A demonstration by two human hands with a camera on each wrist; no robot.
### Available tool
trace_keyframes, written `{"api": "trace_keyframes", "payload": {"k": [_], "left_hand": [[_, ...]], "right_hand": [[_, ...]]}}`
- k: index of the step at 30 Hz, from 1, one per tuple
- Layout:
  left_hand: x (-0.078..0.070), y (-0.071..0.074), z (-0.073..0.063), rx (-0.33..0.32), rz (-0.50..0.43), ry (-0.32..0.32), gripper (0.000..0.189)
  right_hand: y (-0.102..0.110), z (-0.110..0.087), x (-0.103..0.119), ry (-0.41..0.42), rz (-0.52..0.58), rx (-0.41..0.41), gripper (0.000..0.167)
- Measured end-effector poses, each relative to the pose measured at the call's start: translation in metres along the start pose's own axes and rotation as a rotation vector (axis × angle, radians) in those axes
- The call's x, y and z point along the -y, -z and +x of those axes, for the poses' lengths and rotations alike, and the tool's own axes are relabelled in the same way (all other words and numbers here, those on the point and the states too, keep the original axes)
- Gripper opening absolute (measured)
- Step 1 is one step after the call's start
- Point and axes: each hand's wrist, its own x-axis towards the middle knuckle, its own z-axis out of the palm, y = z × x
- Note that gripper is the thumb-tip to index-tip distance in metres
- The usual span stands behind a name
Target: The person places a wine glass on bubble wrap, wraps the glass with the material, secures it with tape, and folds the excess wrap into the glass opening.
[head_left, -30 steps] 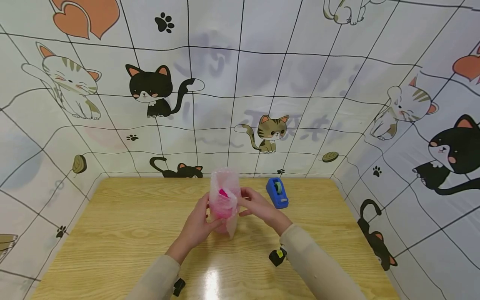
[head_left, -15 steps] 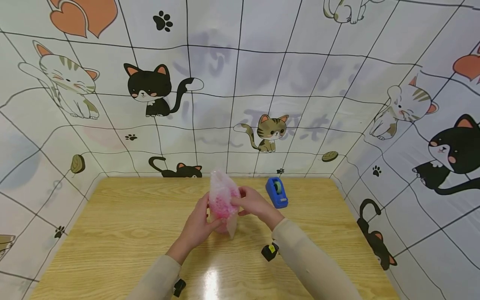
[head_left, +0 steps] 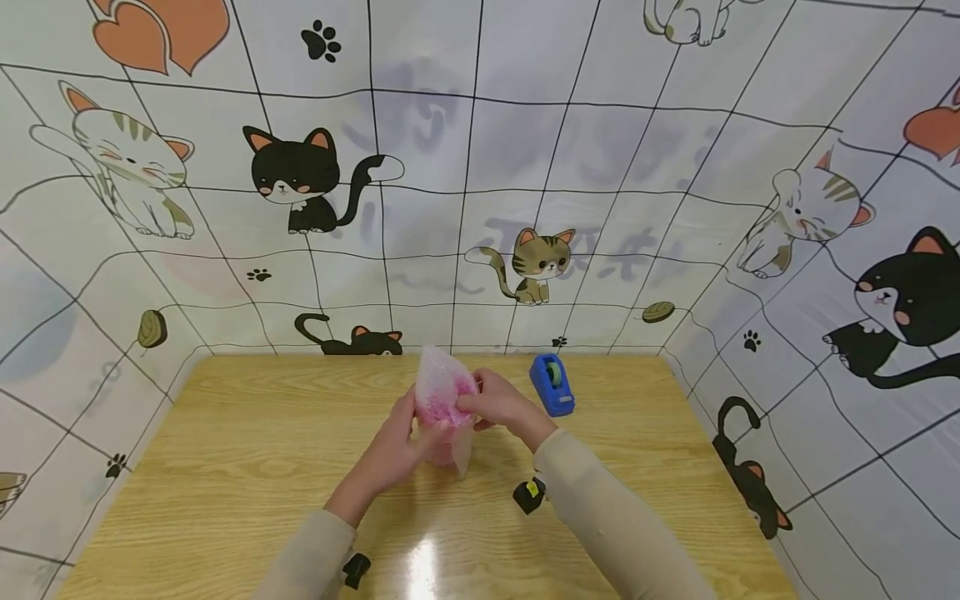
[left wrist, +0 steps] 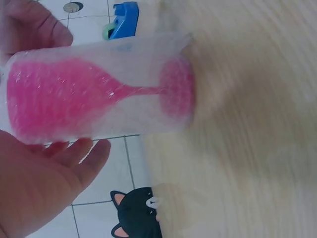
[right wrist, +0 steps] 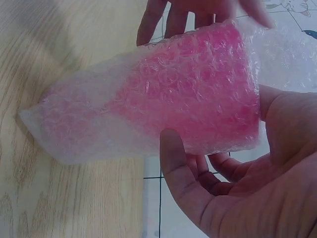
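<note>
A pink wine glass (left wrist: 64,96) in bubble wrap stands upright on the wooden table, showing through the clear layers in both wrist views. Loose bubble wrap (head_left: 437,375) rises above its bowl at the back. My left hand (head_left: 392,446) is at the glass's left side, with fingers along the wrap and the thumb, blurred, in front. On the other side my right hand (head_left: 506,407) holds the wrap at bowl height. One of its fingers (right wrist: 174,148) lies over the wrapped bowl, while others curl behind it. A wrap corner (head_left: 462,454) hangs at the front, low down.
A blue tape dispenser (head_left: 552,385) with a roll of tape stands behind and right of my right hand. Cat-printed curtains (head_left: 420,225) enclose the table (head_left: 262,467) at the back and sides. A small black device (head_left: 529,495) sits at each wrist.
The wrap's open top has been folded in and flattened, covering the bright pink that showed at its mouth. My right hand has moved slightly left, and my left thumb has shifted upward.
</note>
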Motion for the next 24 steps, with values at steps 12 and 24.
{"api": "trace_keyframes", "payload": {"k": [12, 24], "left_hand": [[-0.018, 0.003, 0.013, -0.113, 0.128, 0.152, 0.072], [-0.035, -0.001, 0.027, -0.186, 0.134, 0.263, 0.051]], "right_hand": [[-0.012, 0.003, 0.002, 0.004, -0.09, -0.104, 0.039], [-0.012, -0.001, -0.008, 0.04, -0.051, -0.128, 0.041]]}}
